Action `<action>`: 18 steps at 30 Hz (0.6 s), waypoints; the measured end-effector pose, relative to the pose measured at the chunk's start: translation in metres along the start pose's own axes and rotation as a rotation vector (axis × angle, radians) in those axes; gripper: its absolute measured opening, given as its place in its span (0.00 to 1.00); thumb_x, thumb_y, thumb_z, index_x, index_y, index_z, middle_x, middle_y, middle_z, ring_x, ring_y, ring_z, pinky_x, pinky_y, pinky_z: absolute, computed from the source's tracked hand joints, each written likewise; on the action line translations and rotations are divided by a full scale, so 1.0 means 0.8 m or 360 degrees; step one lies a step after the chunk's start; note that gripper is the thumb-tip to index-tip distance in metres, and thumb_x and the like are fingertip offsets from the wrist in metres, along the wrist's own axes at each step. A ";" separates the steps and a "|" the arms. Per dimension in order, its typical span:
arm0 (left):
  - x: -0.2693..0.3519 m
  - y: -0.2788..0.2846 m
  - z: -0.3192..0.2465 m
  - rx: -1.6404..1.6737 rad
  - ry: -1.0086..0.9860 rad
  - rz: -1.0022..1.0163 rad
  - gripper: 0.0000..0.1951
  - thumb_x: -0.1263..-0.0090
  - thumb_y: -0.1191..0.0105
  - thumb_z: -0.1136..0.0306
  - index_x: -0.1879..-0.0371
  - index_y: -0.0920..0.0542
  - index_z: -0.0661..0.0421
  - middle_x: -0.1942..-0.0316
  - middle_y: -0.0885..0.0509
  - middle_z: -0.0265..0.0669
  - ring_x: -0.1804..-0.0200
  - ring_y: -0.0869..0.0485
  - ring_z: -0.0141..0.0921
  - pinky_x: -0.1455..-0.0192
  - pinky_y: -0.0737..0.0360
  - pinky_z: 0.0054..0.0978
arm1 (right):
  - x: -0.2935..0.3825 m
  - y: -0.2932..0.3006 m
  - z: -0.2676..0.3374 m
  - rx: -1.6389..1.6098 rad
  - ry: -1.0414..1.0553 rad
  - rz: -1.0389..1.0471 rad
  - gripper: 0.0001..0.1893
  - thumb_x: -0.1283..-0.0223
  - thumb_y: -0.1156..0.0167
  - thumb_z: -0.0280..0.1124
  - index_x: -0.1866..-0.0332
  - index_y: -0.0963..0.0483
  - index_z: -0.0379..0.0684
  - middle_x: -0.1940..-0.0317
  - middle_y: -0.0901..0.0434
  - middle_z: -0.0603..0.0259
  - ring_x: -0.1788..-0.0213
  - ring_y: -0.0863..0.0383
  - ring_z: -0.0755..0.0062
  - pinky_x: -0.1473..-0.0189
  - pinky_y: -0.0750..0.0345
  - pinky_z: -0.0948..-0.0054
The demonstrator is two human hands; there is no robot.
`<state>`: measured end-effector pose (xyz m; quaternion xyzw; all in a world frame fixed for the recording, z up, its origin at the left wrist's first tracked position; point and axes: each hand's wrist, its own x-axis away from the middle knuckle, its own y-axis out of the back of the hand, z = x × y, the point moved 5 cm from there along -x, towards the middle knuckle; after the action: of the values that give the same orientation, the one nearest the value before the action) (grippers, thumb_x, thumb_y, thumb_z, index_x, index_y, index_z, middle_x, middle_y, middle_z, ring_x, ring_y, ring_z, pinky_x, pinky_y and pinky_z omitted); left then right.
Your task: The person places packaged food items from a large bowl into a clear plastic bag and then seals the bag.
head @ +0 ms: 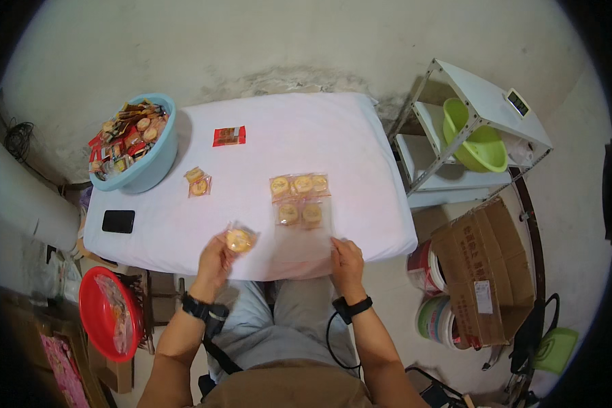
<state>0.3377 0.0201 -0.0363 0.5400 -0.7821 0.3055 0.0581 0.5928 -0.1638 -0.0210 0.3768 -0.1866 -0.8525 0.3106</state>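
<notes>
My left hand (215, 261) holds a round yellow pastry in clear wrapping (239, 239) above the near part of the cloth-covered table. With its fingers closed on the side edge, my right hand (347, 260) grips a clear plastic bag (301, 245) lying flat. Several wrapped round pastries (287, 213) lie in two rows at the bag's far part; whether all are inside it I cannot tell. Two more wrapped pastries (199, 186) rest to the left, touching each other. Farther back lies a red-edged snack packet (229, 136).
A light-blue basin (155, 171) full of wrapped snacks stands at the table's left. Near it lies a black phone (118, 221). A metal shelf (494, 109) with a green basin (474, 148) is at right, above a cardboard box (482, 275). A red basin (89, 311) stands lower left.
</notes>
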 end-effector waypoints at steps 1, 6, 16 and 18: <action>0.026 -0.016 0.010 0.0116 0.0185 0.0075 0.11 0.25 0.53 0.65 0.50 0.24 0.54 0.58 0.16 0.35 0.62 0.17 0.25 0.69 0.26 0.14 | 0.002 -0.002 0.004 -0.0019 0.0043 -0.0009 0.11 0.48 0.39 0.20 0.58 0.22 0.39 0.73 0.25 0.56 0.68 0.24 0.54 0.63 0.28 0.61; 0.093 -0.059 0.081 0.0093 0.0621 0.0427 0.11 0.25 0.52 0.65 0.48 0.24 0.51 0.52 0.18 0.30 0.53 0.19 0.23 0.56 0.24 0.16 | 0.007 -0.007 0.017 -0.0080 0.0076 -0.0009 0.12 0.46 0.41 0.18 0.56 0.21 0.38 0.76 0.26 0.58 0.72 0.25 0.59 0.68 0.29 0.66; 0.042 -0.134 0.125 0.0401 0.0325 0.0350 0.09 0.26 0.55 0.69 0.51 0.24 0.52 0.53 0.18 0.31 0.51 0.20 0.24 0.52 0.23 0.19 | 0.006 -0.009 0.036 -0.0163 0.0098 -0.0030 0.11 0.43 0.42 0.20 0.54 0.21 0.38 0.77 0.26 0.59 0.72 0.26 0.59 0.66 0.29 0.65; 0.027 -0.142 0.136 0.0406 0.0252 0.0373 0.08 0.27 0.54 0.70 0.52 0.24 0.52 0.55 0.18 0.31 0.51 0.19 0.25 0.53 0.23 0.19 | 0.006 -0.010 0.038 -0.0148 0.0107 -0.0025 0.11 0.43 0.41 0.21 0.54 0.20 0.38 0.76 0.26 0.59 0.72 0.26 0.59 0.66 0.29 0.65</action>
<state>0.4547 -0.0819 -0.0678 0.4226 -0.7875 0.4483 0.0146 0.5638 -0.1589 -0.0083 0.3919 -0.1332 -0.8495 0.3271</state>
